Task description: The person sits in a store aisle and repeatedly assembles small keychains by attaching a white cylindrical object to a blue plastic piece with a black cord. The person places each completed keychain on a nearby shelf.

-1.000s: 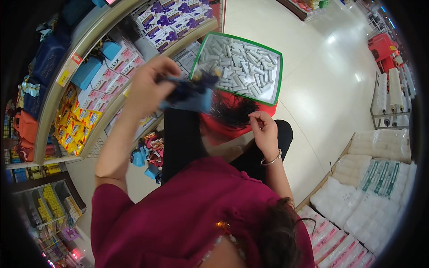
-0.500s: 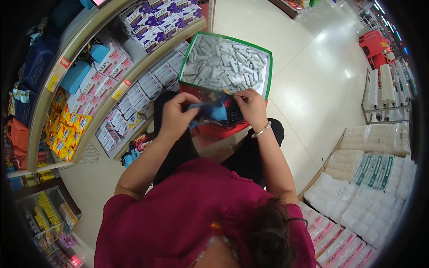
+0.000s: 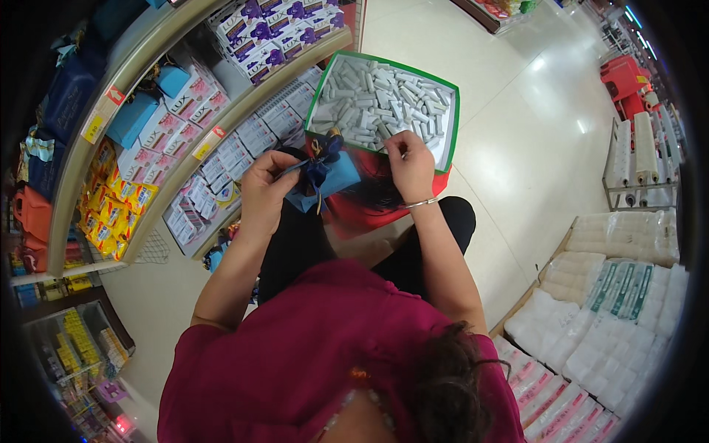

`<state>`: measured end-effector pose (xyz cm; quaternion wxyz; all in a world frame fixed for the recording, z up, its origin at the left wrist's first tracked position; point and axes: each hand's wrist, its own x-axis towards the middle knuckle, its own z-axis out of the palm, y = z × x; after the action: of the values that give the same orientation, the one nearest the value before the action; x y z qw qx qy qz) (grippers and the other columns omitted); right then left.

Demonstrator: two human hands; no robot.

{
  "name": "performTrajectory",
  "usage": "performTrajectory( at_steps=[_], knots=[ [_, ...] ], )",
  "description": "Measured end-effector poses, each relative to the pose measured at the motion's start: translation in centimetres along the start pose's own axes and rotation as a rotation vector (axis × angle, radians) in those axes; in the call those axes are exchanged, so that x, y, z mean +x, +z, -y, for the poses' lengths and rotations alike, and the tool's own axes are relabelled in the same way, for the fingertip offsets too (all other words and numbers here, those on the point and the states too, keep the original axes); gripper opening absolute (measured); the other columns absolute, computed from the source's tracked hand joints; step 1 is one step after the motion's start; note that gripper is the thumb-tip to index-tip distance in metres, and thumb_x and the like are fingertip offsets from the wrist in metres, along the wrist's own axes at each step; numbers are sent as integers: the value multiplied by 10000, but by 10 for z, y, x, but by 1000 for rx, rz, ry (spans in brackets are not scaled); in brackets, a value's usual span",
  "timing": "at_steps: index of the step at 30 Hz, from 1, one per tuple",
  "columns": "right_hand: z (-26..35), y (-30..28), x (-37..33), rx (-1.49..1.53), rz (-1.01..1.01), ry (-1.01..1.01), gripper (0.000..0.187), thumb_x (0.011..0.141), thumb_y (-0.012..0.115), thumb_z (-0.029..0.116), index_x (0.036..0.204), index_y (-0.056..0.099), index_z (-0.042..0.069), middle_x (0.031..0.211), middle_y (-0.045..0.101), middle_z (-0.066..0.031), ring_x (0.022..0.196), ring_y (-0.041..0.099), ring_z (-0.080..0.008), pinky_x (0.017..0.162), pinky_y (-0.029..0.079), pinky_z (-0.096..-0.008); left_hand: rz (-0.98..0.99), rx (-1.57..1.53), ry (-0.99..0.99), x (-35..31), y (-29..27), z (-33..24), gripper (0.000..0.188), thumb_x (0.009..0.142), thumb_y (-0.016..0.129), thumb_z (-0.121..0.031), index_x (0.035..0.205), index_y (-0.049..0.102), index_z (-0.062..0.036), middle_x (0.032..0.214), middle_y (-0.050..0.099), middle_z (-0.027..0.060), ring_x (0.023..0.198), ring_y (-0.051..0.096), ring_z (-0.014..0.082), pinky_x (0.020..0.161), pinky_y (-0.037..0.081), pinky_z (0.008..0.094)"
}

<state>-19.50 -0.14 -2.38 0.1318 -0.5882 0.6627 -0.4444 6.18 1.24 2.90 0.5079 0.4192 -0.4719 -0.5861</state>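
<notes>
Left hand (image 3: 267, 188) and right hand (image 3: 415, 171) have drawn apart since half a second ago, and the light blue package (image 3: 341, 173), a blur between them then, now shows clearly nearer the left hand; the left thumb and fingers are nearly closed, pinching a strip of the package's dark blue bow (image 3: 317, 171); the right fingertips are drawn together over the near rim of the green-edged tray (image 3: 399, 68), and I cannot tell whether they hold anything thin; the package sits tilted between the hands, just in front of the tray's near left corner; grey-white pieces (image 3: 388, 103) fill most of the tray; black strands (image 3: 375, 181) lie over the red surface (image 3: 358, 214) below; printing shows mainly on the shelf stock at left: purple-and-white boxes (image 3: 277, 33) and pink-and-white boxes (image 3: 166, 136) with bold dark lettering, yellow packets (image 3: 114, 210) with red and blue print, and orange-and-yellow price labels (image 3: 208, 143) with arrows; at right, white wrapped packs (image 3: 565, 325) carry handwritten marks, too small to read.
</notes>
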Motion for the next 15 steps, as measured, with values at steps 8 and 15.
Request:
performTrajectory(
  at_steps=[8,15],
  knots=[
    [2,-18,-1,555,67,192,44,881,677,38,912,663,11,773,675,-27,647,591,-91,608,463,-232,16,-103,-49,0,8,1,147,838,623,59,973,625,1,903,649,36,830,600,98,784,474,238],
    [12,-39,10,1172,37,380,108,898,630,-23,1004,650,-29,885,691,-101,769,660,-148,724,551,-265,46,-84,-51,-9,6,-10,137,865,607,31,997,605,-8,926,630,39,864,596,108,793,465,231]
  ],
)
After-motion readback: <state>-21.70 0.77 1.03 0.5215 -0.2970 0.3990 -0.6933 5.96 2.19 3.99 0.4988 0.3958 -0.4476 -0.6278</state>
